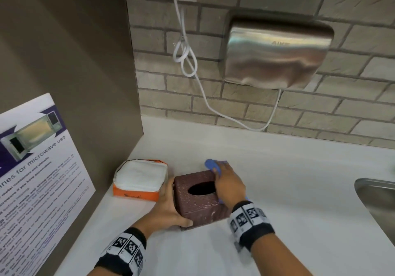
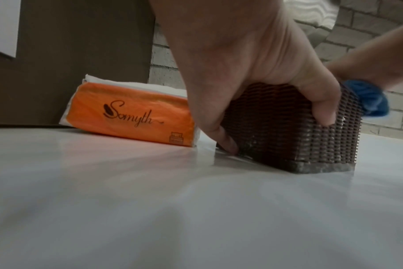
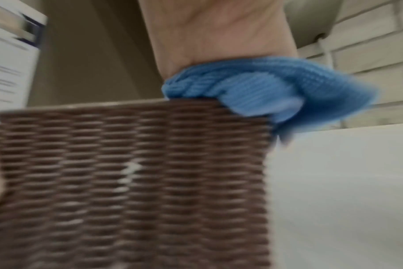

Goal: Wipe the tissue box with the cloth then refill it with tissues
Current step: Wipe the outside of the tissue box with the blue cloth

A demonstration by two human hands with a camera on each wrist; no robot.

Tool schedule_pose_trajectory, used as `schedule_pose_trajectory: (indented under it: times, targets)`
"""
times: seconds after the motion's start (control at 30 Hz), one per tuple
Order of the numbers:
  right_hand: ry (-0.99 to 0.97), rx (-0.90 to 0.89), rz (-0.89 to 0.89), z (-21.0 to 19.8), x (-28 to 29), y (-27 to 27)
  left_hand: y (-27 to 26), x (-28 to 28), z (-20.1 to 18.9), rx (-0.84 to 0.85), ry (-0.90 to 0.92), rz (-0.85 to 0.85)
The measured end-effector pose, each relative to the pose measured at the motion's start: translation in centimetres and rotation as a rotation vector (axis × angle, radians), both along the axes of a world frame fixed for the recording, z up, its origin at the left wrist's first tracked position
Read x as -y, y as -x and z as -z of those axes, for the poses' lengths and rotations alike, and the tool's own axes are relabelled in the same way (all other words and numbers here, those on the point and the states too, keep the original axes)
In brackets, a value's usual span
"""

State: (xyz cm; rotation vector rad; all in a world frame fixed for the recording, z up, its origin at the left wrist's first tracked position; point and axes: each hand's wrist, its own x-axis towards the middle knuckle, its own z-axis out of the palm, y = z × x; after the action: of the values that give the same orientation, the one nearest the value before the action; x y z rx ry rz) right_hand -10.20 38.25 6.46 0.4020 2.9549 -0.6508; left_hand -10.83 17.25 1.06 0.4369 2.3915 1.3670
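Observation:
A brown woven tissue box [image 1: 198, 203] [image 2: 285, 127] [image 3: 131, 182] with an oval slot on top stands on the white counter [image 1: 277, 211]. My left hand [image 1: 166, 207] [image 2: 242, 72] grips its left side, thumb on the near face. My right hand [image 1: 228, 186] presses a blue cloth [image 1: 213, 167] [image 2: 370, 102] [image 3: 260, 85] onto the box's top right edge; the cloth bunches beyond the fingers and over the far corner. Just left of the box lies an orange pack of white tissues [image 1: 140, 179] [image 2: 131, 116], its top open.
A steel sink [image 1: 378, 198] is set into the counter at the right. A metal hand dryer [image 1: 277, 55] with a white cord [image 1: 186, 51] hangs on the brick wall behind. A brown side wall with a microwave notice [image 1: 32, 179] closes the left.

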Motion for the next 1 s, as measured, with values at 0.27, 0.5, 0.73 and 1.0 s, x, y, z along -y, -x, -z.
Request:
schedule_pose_trajectory:
  times: [0.27, 0.5, 0.73, 1.0]
  targets:
    - [1.500, 0.005, 0.390, -1.0, -5.4, -4.5, 0.3, 0.5, -0.5, 0.098, -0.041, 0.009]
    - [1.271, 0.029, 0.248, -0.8, -5.0, -6.5, -0.2, -0.2, -4.8, 0.290, -0.294, -0.027]
    - [0.788, 0.124, 0.355, -2.8, -4.2, -4.7, -0.4, 1.4, -5.5, 0.274, -0.101, 0.215]
    - [0.389, 0.093, 0.295, -5.1, -3.5, -5.2, 0.0, 0.8, -4.3, 0.056, -0.020, 0.120]
